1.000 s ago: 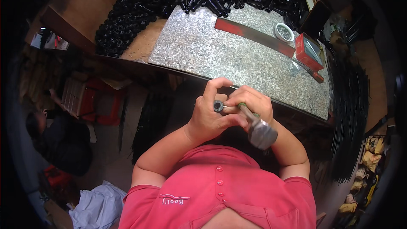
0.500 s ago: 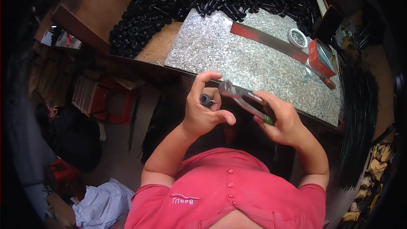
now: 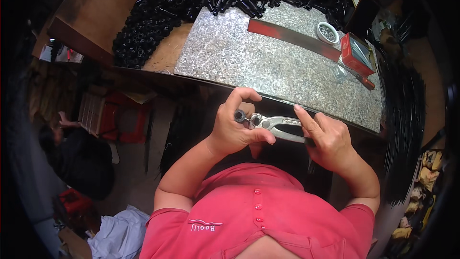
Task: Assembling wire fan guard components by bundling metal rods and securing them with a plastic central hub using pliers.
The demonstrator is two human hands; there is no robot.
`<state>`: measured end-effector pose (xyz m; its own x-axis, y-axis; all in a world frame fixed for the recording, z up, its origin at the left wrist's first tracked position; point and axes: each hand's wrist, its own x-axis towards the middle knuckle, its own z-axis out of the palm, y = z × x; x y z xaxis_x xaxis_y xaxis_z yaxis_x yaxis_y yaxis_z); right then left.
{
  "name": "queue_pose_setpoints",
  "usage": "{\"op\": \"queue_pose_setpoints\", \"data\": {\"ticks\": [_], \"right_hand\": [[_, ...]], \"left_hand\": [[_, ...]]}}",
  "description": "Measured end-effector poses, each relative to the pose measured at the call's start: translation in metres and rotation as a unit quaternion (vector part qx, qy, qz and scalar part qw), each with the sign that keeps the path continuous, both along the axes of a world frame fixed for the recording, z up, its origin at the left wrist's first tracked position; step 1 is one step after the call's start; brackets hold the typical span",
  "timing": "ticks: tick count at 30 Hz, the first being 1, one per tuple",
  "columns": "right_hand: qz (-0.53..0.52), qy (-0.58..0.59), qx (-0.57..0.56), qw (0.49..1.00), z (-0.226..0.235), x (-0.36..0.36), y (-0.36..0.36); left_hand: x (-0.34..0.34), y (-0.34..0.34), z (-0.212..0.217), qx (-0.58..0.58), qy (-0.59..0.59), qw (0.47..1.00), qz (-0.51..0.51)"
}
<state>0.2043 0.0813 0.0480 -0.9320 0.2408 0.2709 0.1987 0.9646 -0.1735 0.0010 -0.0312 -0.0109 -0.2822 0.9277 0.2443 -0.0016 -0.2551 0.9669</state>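
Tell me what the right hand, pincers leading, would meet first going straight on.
Probably the small dark cylindrical part in the left hand: the pincers in the right hand aim at it, jaws close by, though depth and contact are unclear.

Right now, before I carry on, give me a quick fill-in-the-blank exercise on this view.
1. The right hand holds the pincers by their ____.
2. The small dark cylindrical part is in the ____ hand.
3. The round bowl on the speckled slab is ____ in colour.
4. The sides of the box near the bowl are coloured ____.
Missing words: handles; left; white; red.
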Motion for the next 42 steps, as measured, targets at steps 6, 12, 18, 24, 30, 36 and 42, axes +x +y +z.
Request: {"op": "queue_pose_setpoints", "data": {"ticks": [6, 12, 18, 24, 30, 36, 42], "right_hand": [[-0.021, 0.022, 0.036, 0.999, -0.012, 0.000, -0.004], [-0.039, 0.039, 0.070, 0.996, -0.020, 0.002, -0.006], [-0.044, 0.041, 0.101, 0.993, -0.019, 0.005, -0.006], [-0.039, 0.014, 0.118, 0.992, -0.014, 0.010, -0.003], [-0.036, -0.028, 0.005, 0.999, -0.001, 0.010, -0.007], [-0.040, -0.022, -0.001, 0.999, -0.006, 0.014, -0.007], [-0.030, 0.026, -0.011, 0.999, -0.001, 0.014, -0.005]], "left_hand": [[0.010, 0.002, -0.005, 0.016, 0.046, 0.996, 0.076], [0.017, 0.004, -0.006, 0.022, 0.062, 0.992, 0.105], [0.018, 0.004, -0.006, 0.016, 0.070, 0.992, 0.100], [0.020, 0.003, -0.008, 0.020, 0.088, 0.991, 0.102], [0.015, 0.003, -0.012, 0.050, 0.141, 0.985, 0.084], [0.010, 0.005, -0.015, 0.041, 0.144, 0.988, 0.046], [0.011, 0.005, -0.011, 0.042, 0.047, 0.998, 0.027]]}}
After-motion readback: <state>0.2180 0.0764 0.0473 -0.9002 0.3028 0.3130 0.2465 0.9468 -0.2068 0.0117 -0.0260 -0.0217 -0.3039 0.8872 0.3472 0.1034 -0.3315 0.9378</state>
